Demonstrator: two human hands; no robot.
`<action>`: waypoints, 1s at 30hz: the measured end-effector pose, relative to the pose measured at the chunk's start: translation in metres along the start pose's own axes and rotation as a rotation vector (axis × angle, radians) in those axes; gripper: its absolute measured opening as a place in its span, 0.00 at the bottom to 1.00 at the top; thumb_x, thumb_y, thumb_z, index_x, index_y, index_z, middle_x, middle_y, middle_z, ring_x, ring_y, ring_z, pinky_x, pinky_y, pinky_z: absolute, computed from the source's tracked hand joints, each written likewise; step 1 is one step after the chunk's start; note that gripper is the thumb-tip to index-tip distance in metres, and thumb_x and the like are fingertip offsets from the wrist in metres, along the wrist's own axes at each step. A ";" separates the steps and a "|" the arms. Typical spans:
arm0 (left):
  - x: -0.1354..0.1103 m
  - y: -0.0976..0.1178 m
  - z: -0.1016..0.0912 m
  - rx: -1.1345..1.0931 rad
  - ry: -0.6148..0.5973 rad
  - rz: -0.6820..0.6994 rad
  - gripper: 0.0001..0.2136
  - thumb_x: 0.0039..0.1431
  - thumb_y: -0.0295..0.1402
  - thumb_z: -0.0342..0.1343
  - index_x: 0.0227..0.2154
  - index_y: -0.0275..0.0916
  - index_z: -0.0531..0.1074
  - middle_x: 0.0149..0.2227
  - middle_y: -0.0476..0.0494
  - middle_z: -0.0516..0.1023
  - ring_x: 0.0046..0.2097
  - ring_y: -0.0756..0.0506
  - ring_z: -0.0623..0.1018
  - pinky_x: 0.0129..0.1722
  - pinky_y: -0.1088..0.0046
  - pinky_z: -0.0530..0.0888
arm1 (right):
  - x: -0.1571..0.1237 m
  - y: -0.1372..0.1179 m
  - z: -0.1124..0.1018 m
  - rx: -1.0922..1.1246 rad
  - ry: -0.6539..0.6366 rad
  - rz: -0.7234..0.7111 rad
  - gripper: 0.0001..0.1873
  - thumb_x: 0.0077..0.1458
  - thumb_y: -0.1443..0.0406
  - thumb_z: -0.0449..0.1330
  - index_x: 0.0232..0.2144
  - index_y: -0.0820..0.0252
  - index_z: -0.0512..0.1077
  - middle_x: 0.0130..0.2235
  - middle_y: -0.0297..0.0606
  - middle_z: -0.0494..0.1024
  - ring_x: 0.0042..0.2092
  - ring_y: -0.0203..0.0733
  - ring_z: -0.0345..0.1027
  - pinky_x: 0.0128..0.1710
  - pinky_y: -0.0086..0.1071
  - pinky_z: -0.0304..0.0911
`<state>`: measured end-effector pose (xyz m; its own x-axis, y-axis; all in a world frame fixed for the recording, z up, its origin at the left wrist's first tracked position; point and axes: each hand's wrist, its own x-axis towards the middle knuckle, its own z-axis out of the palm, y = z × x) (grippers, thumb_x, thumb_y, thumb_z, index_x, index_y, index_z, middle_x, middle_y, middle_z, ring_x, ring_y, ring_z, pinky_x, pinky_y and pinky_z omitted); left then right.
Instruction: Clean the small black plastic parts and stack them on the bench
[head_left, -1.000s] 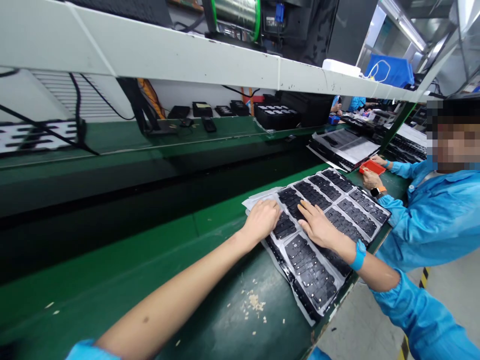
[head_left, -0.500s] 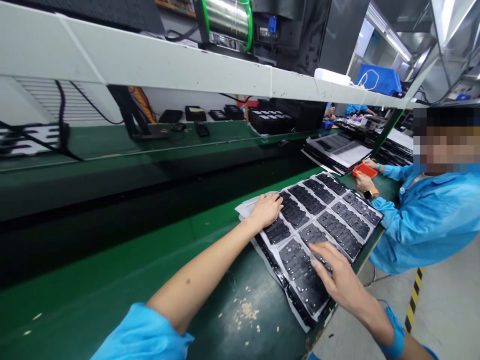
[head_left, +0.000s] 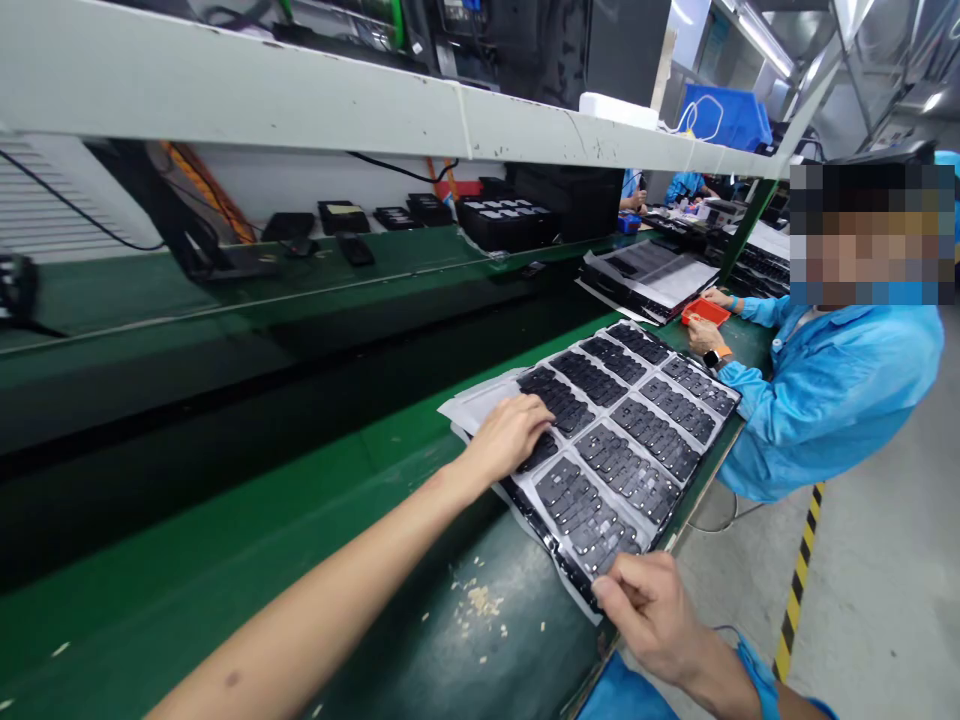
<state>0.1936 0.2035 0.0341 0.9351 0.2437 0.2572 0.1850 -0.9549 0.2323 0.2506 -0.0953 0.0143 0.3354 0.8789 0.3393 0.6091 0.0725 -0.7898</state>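
Note:
Sheets of flat black parts (head_left: 630, 475) lie in rows in the pockets of a pale, thin tray (head_left: 574, 443), which rests on a dark stack at the bench edge. My left hand (head_left: 510, 437) is over the tray's near left pocket, fingers bent together and touching down; its thumb and whatever is under the fingertips are hidden. At the near right corner, my right hand (head_left: 652, 610) is closed in a pinch on the tray's edge, thumb on top.
Small pale chips (head_left: 480, 602) are scattered on the green bench (head_left: 420, 650). A co-worker in a blue sleeve (head_left: 750, 390) holds a red tray (head_left: 705, 312) beyond. Another stack (head_left: 649, 275) lies behind. A white shelf beam (head_left: 375, 125) crosses overhead.
My right hand has moved from above the near pockets to the tray's near corner and closed there. My left hand has slid nearer along the tray. The view has shifted.

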 end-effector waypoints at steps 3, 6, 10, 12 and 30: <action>0.017 0.029 0.014 -0.064 -0.064 0.100 0.09 0.71 0.26 0.54 0.41 0.41 0.80 0.44 0.42 0.83 0.47 0.41 0.80 0.49 0.65 0.74 | -0.004 -0.005 0.009 -0.008 -0.050 -0.037 0.23 0.70 0.62 0.56 0.21 0.55 0.57 0.19 0.23 0.54 0.21 0.31 0.51 0.25 0.29 0.46; 0.037 0.044 0.027 -0.104 -0.130 0.176 0.08 0.67 0.24 0.56 0.36 0.41 0.78 0.41 0.44 0.82 0.46 0.42 0.80 0.47 0.67 0.73 | -0.010 -0.007 0.013 -0.017 -0.045 -0.052 0.22 0.70 0.61 0.56 0.22 0.56 0.61 0.19 0.24 0.55 0.21 0.31 0.52 0.25 0.29 0.47; 0.051 0.043 0.036 -0.119 -0.203 0.208 0.10 0.62 0.19 0.57 0.33 0.40 0.77 0.38 0.45 0.82 0.44 0.42 0.80 0.43 0.69 0.72 | -0.017 -0.005 0.012 -0.013 -0.024 -0.022 0.23 0.70 0.60 0.56 0.21 0.56 0.61 0.19 0.23 0.54 0.20 0.31 0.49 0.24 0.29 0.46; 0.054 0.040 0.038 -0.122 -0.224 0.212 0.10 0.60 0.18 0.56 0.33 0.40 0.76 0.38 0.44 0.81 0.42 0.43 0.80 0.41 0.70 0.72 | -0.019 -0.002 0.011 -0.004 -0.026 -0.013 0.24 0.70 0.60 0.56 0.21 0.56 0.60 0.19 0.23 0.52 0.20 0.31 0.47 0.23 0.29 0.45; 0.055 0.043 0.012 -0.263 -0.214 0.234 0.09 0.63 0.22 0.48 0.30 0.42 0.66 0.35 0.44 0.73 0.37 0.43 0.73 0.41 0.68 0.73 | -0.023 -0.001 0.001 0.054 -0.060 0.057 0.27 0.71 0.58 0.54 0.20 0.54 0.53 0.19 0.24 0.52 0.21 0.32 0.50 0.25 0.31 0.45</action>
<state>0.2569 0.1742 0.0471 0.9896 -0.0421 0.1373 -0.0978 -0.8978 0.4293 0.2415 -0.1156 0.0072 0.3238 0.9088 0.2632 0.5504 0.0453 -0.8336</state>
